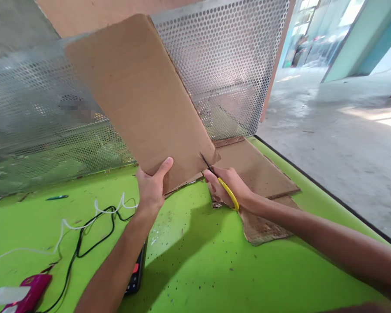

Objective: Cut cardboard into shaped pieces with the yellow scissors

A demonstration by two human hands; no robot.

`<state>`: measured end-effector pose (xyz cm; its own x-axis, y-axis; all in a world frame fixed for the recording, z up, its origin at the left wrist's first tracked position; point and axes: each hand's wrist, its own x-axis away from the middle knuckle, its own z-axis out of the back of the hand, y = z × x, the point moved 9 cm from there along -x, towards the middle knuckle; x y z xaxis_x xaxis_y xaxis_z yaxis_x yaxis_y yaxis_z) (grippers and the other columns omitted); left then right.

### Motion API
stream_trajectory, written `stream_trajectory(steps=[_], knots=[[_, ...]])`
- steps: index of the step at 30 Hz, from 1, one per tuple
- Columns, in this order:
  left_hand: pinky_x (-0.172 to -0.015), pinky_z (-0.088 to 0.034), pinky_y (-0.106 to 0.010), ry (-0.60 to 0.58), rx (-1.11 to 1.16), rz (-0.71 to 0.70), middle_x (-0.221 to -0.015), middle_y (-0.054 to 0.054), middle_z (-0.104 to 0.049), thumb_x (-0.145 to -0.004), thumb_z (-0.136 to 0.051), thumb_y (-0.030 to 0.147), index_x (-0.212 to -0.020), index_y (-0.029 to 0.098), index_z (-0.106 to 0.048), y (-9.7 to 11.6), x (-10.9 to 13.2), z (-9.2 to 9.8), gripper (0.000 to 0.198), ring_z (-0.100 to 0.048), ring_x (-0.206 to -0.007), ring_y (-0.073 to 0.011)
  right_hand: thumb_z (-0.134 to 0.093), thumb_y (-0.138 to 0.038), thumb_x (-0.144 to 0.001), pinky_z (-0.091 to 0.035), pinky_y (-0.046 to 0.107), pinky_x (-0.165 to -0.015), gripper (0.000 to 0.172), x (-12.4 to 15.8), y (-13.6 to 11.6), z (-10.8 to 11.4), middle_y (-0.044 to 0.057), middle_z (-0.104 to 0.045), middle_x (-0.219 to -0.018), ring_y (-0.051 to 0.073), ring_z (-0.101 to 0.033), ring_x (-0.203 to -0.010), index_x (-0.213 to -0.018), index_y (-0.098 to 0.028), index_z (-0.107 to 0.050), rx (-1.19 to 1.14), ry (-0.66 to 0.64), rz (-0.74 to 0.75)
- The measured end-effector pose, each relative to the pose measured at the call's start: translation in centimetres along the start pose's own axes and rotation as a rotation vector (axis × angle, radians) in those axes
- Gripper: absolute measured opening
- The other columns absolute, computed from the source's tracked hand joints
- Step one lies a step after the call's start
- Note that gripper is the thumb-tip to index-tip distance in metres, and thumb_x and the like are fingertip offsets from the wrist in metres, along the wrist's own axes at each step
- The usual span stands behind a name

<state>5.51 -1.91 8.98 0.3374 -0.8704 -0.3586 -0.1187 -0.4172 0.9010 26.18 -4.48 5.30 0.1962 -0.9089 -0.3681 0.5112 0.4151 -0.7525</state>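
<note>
A large flat piece of brown cardboard (143,95) is held up at a tilt above the green table. My left hand (151,184) grips its lower left edge, thumb on the near face and fingers hidden behind. In my right hand (226,184) is a pair of scissors (227,191) with yellow handles. One dark blade lies over the near face of the cardboard at its lower right corner, and the other blade is hidden. Under and beside my right hand lie more cardboard pieces (252,169), some with torn edges.
A perforated metal panel (224,52) rises behind the green table (195,269). Black and white cables (80,239), a magenta object (35,291) and a green pen (57,197) lie at left. A dark device (138,271) is partly behind my left forearm. Concrete floor (329,143) extends at right.
</note>
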Motion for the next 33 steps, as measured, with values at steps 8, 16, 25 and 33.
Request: stream_trajectory(steps=[8, 16, 25, 33], knots=[[-0.091, -0.061, -0.046, -0.015, -0.007, 0.006, -0.107, -0.012, -0.076, -0.059, -0.093, 0.03, -0.101, 0.02, -0.072, -0.4, -0.1, 0.1, 0.047, -0.07, -0.108, -0.0324, -0.04, -0.051, -0.102, -0.03, 0.024, -0.051, 0.05, 0.0, 0.2, 0.7, -0.002, -0.048, -0.05, 0.011, -0.043, -0.046, -0.061, -0.022, -0.042, 0.084, 0.109, 0.049], [-0.092, -0.061, -0.046, -0.027, 0.01, 0.02, -0.107, -0.012, -0.076, -0.058, -0.093, 0.03, -0.1, 0.02, -0.072, -0.3, -0.2, 0.0, 0.048, -0.071, -0.105, -0.0311, -0.043, -0.051, -0.101, -0.028, 0.024, -0.05, 0.05, 0.0, 0.3, 0.8, -0.004, -0.04, -0.05, 0.009, -0.04, -0.045, -0.061, -0.021, -0.041, 0.052, 0.113, 0.093], [-0.092, -0.061, -0.043, -0.013, 0.003, 0.027, -0.108, -0.012, -0.076, -0.057, -0.093, 0.029, -0.1, 0.02, -0.072, -0.3, -0.3, 0.1, 0.049, -0.071, -0.107, -0.0306, -0.044, -0.048, -0.101, -0.027, 0.024, -0.051, 0.048, -0.1, -0.1, 0.9, -0.004, -0.04, -0.05, 0.009, -0.039, -0.045, -0.061, -0.022, -0.039, 0.084, 0.106, 0.115], [-0.087, -0.062, -0.042, 0.006, 0.016, 0.04, -0.106, -0.012, -0.077, -0.056, -0.094, 0.027, -0.1, 0.019, -0.073, -0.3, -0.2, 0.2, 0.049, -0.072, -0.1, -0.0289, -0.036, -0.047, -0.103, -0.032, 0.025, -0.053, 0.045, 0.0, 0.0, -0.1, 0.0, -0.055, -0.052, 0.013, -0.049, -0.047, -0.065, -0.023, -0.042, 0.022, -0.04, 0.03]])
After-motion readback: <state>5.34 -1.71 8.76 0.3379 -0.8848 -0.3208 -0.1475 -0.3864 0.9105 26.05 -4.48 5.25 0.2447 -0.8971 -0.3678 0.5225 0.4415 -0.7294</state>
